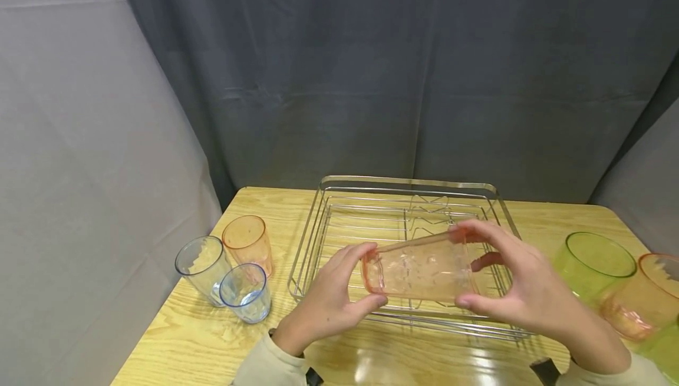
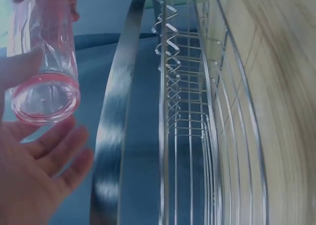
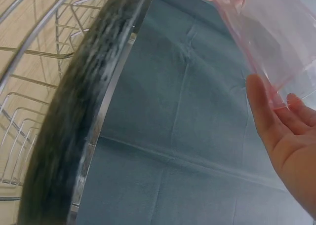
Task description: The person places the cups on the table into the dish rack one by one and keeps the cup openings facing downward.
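Note:
A clear orange tumbler (image 1: 424, 268) is held sideways above the wire rack (image 1: 366, 238). My left hand (image 1: 335, 294) pinches its narrower left end between thumb and forefinger. At the wider right end, my right hand (image 1: 525, 283) grips it with thumb and fingers. The left wrist view shows the tumbler's thick reddish end (image 2: 45, 99) beside the left hand (image 2: 39, 166), whose lower fingers are spread. In the right wrist view, the right hand (image 3: 291, 136) touches the pinkish tumbler (image 3: 271, 37) at its edge; part of it is cut off by the frame.
Left of the rack stand an orange tumbler (image 1: 248, 244), a grey-blue tumbler (image 1: 204, 271) and a small blue tumbler (image 1: 246, 294). On the right are a green tumbler (image 1: 596, 262) and another orange one (image 1: 644, 297). Dark curtain (image 1: 339, 79) hangs behind the wooden table (image 1: 191, 339).

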`<state>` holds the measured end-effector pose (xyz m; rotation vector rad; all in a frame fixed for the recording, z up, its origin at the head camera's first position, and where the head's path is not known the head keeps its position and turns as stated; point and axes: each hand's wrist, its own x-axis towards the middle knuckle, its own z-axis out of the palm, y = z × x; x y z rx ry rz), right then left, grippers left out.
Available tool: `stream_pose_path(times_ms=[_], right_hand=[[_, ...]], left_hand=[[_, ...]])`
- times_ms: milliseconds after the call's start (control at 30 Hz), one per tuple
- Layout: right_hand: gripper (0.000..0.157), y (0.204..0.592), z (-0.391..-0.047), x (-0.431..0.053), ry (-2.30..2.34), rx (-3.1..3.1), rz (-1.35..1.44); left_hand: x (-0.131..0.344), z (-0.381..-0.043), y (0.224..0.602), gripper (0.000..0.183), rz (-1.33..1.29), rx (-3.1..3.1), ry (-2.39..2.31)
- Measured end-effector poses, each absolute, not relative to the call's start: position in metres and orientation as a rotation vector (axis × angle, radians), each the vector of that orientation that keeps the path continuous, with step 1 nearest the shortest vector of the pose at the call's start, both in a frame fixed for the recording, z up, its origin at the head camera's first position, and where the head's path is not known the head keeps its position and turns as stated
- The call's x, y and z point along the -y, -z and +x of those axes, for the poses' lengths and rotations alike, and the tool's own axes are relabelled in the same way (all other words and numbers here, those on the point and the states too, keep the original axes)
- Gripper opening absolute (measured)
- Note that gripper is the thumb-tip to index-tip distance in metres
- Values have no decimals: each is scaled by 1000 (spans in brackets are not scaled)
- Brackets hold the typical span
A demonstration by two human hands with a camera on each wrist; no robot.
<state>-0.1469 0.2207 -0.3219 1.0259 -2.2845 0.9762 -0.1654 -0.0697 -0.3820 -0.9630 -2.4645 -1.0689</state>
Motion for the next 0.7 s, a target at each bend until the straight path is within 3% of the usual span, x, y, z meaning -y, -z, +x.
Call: stream_pose_path(times_ms=[333,700], right_hand=[[102,326,-147,-222,-975,2289,1046],[104,331,-145,-221,-959,2327,990]], left_hand=[[74,-168,377,79,-1072,2270,1442],[74,-169,371,76,-1080,2260,1503]])
